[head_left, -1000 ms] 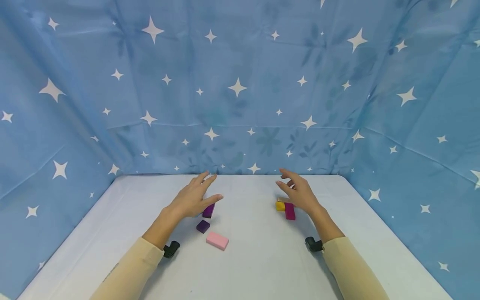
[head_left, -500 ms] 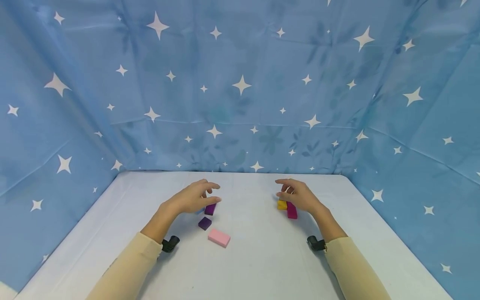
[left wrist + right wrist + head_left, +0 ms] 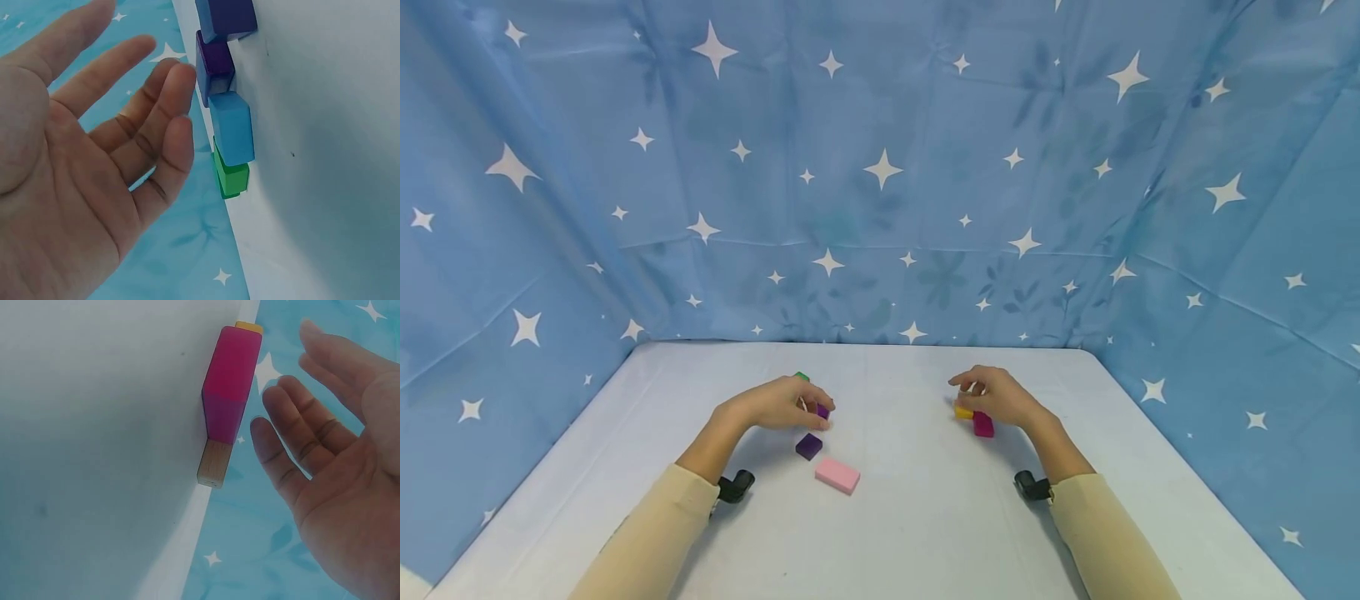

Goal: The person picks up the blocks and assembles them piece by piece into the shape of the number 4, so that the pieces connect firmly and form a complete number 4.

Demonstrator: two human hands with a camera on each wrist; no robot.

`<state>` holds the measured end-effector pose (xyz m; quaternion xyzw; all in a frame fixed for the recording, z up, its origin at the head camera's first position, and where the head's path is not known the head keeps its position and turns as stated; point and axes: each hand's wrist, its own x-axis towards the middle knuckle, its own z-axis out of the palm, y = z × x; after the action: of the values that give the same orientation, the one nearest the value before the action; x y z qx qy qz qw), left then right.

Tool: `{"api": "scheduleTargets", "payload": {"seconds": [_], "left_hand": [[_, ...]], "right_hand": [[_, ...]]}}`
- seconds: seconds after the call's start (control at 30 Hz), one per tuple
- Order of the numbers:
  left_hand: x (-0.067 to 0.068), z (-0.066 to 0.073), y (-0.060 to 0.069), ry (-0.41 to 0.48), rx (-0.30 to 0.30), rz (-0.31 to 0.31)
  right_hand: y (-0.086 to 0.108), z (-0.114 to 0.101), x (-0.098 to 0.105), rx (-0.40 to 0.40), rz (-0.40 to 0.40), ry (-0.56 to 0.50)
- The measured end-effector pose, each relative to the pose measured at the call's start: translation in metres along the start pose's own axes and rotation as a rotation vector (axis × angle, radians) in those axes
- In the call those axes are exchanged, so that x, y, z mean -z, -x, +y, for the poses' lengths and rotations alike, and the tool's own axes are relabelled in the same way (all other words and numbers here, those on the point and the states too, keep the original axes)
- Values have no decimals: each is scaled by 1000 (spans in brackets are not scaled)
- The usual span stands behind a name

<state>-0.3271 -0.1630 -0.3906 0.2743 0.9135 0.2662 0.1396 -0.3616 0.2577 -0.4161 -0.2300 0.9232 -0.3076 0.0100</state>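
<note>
A blue curtain (image 3: 880,100) with white stars and faint leaf prints encloses your work area at the back and on both sides. A white table (image 3: 910,533) with rounded rear corners extends in front of you and carries all the blocks. Your left sleeve (image 3: 651,533) and right sleeve (image 3: 1112,537) reach in from the near edge and cover part of the table.

Your left hand (image 3: 782,403) is above the left group of blocks. Its fingers are released, loosely bent, and grasp nothing; contact with a block cannot be told. Your right hand (image 3: 996,395) is above the right group, also released, with fingers loosely bent around nothing. A black wrist fitting (image 3: 736,487) projects from the inner side of your left wrist; its counterpart (image 3: 1032,487) projects from your right.

The pink block (image 3: 837,476) lies nearest you, well apart from both hands. The magenta block (image 3: 983,425) lies at your right hand, just beside the yellow block. The purple block (image 3: 216,69) is partly covered by your left fingers in the head view. The light-blue block (image 3: 231,128) is obstructed there by your left hand. The wooden block (image 3: 215,464) shows beyond the magenta block in the right wrist view. The green block (image 3: 231,175) lies behind your left knuckles. The dark purple block (image 3: 808,447) lies between your left hand and the pink block. The yellow block (image 3: 963,412) is partly covered by your right hand.
</note>
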Motion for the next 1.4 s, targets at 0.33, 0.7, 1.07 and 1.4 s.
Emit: {"api": "scheduleTargets", "payload": {"seconds": [0.33,0.7,1.07,1.4], "left_hand": [[0,0,3,39,54,-76],[-5,4,4,98,151,-94],[-5,6,6,75,160,-106],[-4,8,7,91,178,-90]], "right_hand": [[0,2,1,9,-41,-17],[2,0,1,-7,-55,-21],[1,-1,1,-18,-61,-7],[2,0,0,-24,-54,-4]]}}
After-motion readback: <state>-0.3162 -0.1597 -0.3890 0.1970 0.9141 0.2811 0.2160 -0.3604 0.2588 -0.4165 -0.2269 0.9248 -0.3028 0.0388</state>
